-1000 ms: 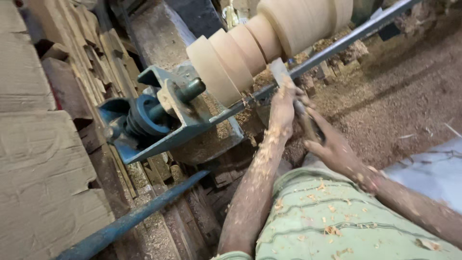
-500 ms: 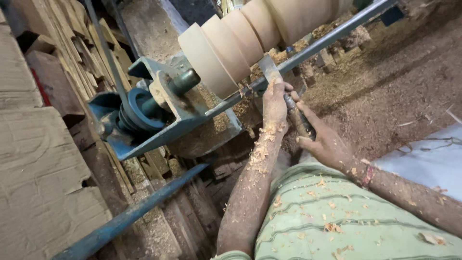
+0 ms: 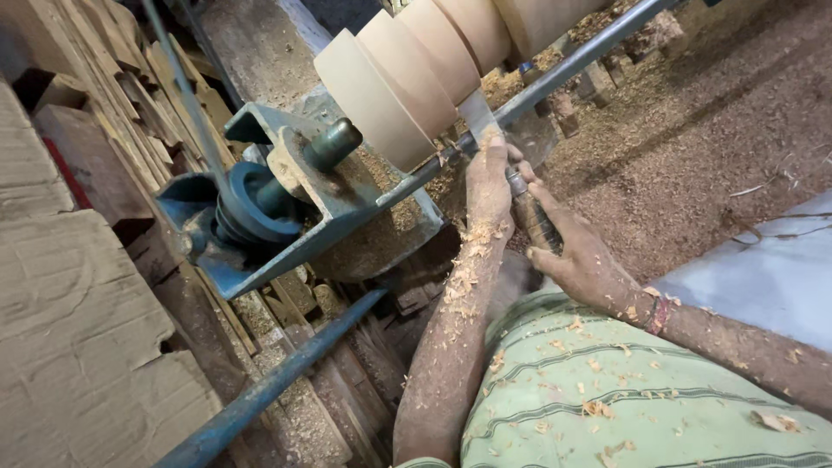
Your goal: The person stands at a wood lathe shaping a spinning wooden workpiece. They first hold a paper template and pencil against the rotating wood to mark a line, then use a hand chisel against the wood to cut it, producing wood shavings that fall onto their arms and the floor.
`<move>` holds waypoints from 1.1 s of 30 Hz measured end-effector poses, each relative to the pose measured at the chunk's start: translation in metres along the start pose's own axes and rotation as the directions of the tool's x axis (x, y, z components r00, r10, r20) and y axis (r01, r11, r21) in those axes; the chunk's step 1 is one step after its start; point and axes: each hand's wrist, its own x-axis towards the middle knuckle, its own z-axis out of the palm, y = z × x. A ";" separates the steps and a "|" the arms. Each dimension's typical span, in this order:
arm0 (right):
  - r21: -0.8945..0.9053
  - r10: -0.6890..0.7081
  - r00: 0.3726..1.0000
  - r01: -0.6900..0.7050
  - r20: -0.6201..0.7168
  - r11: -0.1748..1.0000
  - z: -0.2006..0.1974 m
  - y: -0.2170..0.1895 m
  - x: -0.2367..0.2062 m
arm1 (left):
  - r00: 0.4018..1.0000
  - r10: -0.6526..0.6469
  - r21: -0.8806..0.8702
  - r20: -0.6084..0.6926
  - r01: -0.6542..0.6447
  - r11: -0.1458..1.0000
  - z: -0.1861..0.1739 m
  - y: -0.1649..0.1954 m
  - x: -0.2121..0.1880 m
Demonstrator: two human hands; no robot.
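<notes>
Right now both hands are closed on 1 tool, a chisel (image 3: 507, 165) whose flat metal blade reaches up to the turned wooden workpiece (image 3: 416, 74). The left hand (image 3: 487, 178) is clamped over the blade near its front end, fingers pressing it down on the blue steel rest bar (image 3: 563, 74), so the blade tip shows just beyond the fingertips and meets the underside of the wood. The right hand (image 3: 576, 251) is wrapped around the handle further back, close to the body, with the handle running up out of the fist toward the left hand. Both forearms are dusted with pale shavings.

Above the grip, the workpiece is a pale cylinder cut into several stepped discs, lying at a slant across the top of the view. Its left end sits against a green spindle (image 3: 334, 143) held in a blue metal bracket (image 3: 286, 186) with a dark pulley (image 3: 251, 208) behind it. Sawdust (image 3: 693, 147) covers the ground to the right. Stacked wooden planks (image 3: 95, 95) and cardboard (image 3: 78, 329) fill the left side, and a green striped shirt (image 3: 624, 407) fills the lower right.
</notes>
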 end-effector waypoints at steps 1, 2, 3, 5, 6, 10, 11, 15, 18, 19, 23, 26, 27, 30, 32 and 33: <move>-0.015 0.021 1.000 -0.021 0.016 1.000 0.001 -0.002 -0.001 | 1.000 -0.004 0.009 0.002 0.004 1.000 -0.002 0.001 -0.001; -0.035 0.061 0.998 -0.060 0.031 0.998 0.001 -0.004 -0.001 | 1.000 -0.006 0.017 0.005 0.006 1.000 -0.003 0.003 -0.001; -0.054 0.101 0.994 -0.098 0.045 0.994 0.001 -0.007 0.000 | 1.000 -0.008 0.026 0.007 0.008 1.000 -0.004 0.005 -0.002; -0.051 0.079 0.996 -0.077 0.043 0.996 0.001 -0.011 0.001 | 1.000 -0.018 0.004 0.006 0.018 1.000 -0.005 0.008 -0.001; -0.026 0.020 0.999 -0.020 0.027 0.999 0.001 -0.013 0.002 | 1.000 -0.025 -0.008 0.005 0.025 1.000 -0.005 0.009 -0.002; -0.025 0.111 0.993 -0.110 0.029 0.994 -0.001 -0.017 0.005 | 1.000 0.001 0.004 0.014 -0.001 1.000 -0.002 0.011 -0.002; -0.024 0.134 0.990 -0.133 0.037 0.991 -0.001 -0.017 0.006 | 1.000 0.009 0.001 0.024 -0.009 1.000 -0.002 0.011 -0.001; -0.001 0.072 0.997 -0.072 0.042 0.997 -0.003 -0.013 0.008 | 1.000 -0.015 -0.004 -0.017 0.015 1.000 0.000 0.008 0.003; 0.042 -0.020 1.000 0.019 0.022 0.999 -0.003 -0.009 0.009 | 1.000 -0.015 -0.026 -0.022 0.014 1.000 0.000 0.006 0.005; 0.061 -0.036 0.999 0.035 0.019 0.998 -0.003 -0.008 0.009 | 1.000 0.004 0.006 -0.024 -0.004 1.000 0.000 0.006 0.006; 0.045 0.054 0.997 -0.057 0.052 0.997 -0.005 -0.003 0.005 | 1.000 0.007 0.015 -0.024 -0.006 1.000 0.002 0.003 0.003; 0.050 0.029 0.999 -0.031 0.046 0.998 -0.008 0.003 0.004 | 0.999 0.034 0.000 -0.001 -0.034 0.999 0.006 0.001 0.004; 0.041 0.019 0.999 -0.021 0.043 0.999 -0.010 0.005 0.006 | 0.998 0.058 0.001 0.009 -0.058 0.998 0.008 0.001 0.006; 0.061 0.027 0.998 -0.030 0.055 0.998 -0.014 0.009 0.006 | 0.999 0.047 -0.007 -0.009 -0.047 0.999 0.013 -0.002 0.008; 0.066 0.032 0.997 -0.036 0.063 0.997 -0.016 0.010 0.007 | 0.999 0.046 -0.014 -0.016 -0.046 0.999 0.014 -0.003 0.010; 0.048 0.038 0.997 -0.042 0.072 0.998 -0.019 0.011 0.007 | 0.999 0.040 -0.028 -0.021 -0.041 0.999 0.016 -0.005 0.010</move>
